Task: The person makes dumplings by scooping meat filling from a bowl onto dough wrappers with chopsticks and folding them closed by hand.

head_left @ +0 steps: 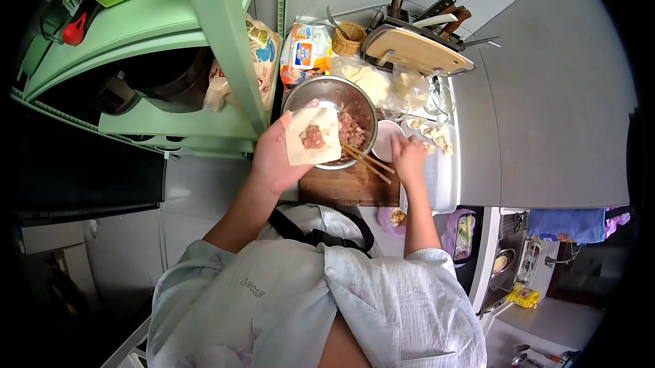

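My left hand [274, 160] holds up a square dough wrapper [297, 153] with a dab of minced meat [313, 137] in its middle. Behind and below it stands a steel mixing bowl [370, 105] with more pink mince [352, 129] inside. A pair of chopsticks [368, 161] leans on the bowl's near right rim, tips in the mince. My right hand [410, 159] is at a small pale pink bowl [384, 141], its fingers curled and pointing down at the right rim. The fingertips are partly hidden; I see nothing held in them.
Folded dumplings [437, 137] lie on a white tray [447, 187] at right. A wooden board [334, 190] is under the steel bowl. Bagged wrappers [368, 81], a cutting board [409, 50] and a knife rack [437, 16] stand behind. A green shelf [228, 47] borders the left.
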